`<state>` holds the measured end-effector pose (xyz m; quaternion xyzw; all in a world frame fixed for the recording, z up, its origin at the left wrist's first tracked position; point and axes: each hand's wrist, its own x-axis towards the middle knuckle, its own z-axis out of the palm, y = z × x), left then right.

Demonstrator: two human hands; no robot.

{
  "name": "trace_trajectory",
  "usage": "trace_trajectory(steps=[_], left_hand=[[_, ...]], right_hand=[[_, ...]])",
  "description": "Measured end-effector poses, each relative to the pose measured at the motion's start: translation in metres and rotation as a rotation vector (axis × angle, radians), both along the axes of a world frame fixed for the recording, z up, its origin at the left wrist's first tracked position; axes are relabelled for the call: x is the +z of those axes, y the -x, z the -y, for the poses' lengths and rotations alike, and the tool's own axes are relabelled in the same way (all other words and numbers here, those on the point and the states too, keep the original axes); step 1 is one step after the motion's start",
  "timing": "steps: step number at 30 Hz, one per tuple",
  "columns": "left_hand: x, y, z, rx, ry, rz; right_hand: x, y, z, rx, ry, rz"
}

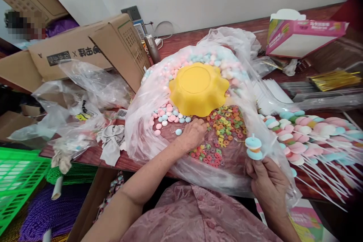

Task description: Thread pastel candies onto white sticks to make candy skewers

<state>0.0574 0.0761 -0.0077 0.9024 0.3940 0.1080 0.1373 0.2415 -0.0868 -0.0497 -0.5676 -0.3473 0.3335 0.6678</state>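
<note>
My right hand [268, 181] is closed on a candy skewer [253, 147], pinched just below its pieces. Two blue marshmallow discs with an orange ring candy between them are threaded on it, and a pale stick tip pokes out on top. My left hand [195, 134] rests low over the plastic sheet with its fingers curled together; whatever they hold is hidden. Colourful ring candies [224, 126] lie beside and in front of it. Pink, white and blue marshmallow discs [168, 115] are scattered to its left. Just beyond sits a yellow wavy-edged bowl [198, 83], upside down.
Finished-looking marshmallow skewers [314, 132] are piled at the right. Behind them lie gold twist ties [334, 80] and a pink box [304, 38]. Clear plastic [153, 143] surrounds the candies. At the left stand an open carton [79, 49] and a green basket [19, 181].
</note>
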Motion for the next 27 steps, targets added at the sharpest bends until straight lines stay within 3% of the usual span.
trace_trajectory(steps=[5,11,14,17,21,27], left_hand=[[0.003,0.015,0.016,0.053,0.16,0.381],[0.02,0.024,0.04,0.385,0.798,1.104],[0.027,0.022,0.054,0.43,0.958,1.3],[0.027,0.021,0.061,0.47,0.961,1.421],[0.019,0.023,0.065,0.509,0.836,1.451],[0.009,0.03,0.07,0.402,0.683,1.468]], right_hand=[[-0.002,0.0,0.003,0.049,0.014,0.269],[0.005,0.011,-0.005,0.084,-0.189,0.772],[0.012,0.018,-0.011,0.097,-0.232,0.842],[0.019,0.024,-0.013,0.097,-0.277,0.904],[0.023,0.027,-0.011,0.075,-0.333,0.979],[0.021,0.032,-0.009,0.096,-0.334,1.04]])
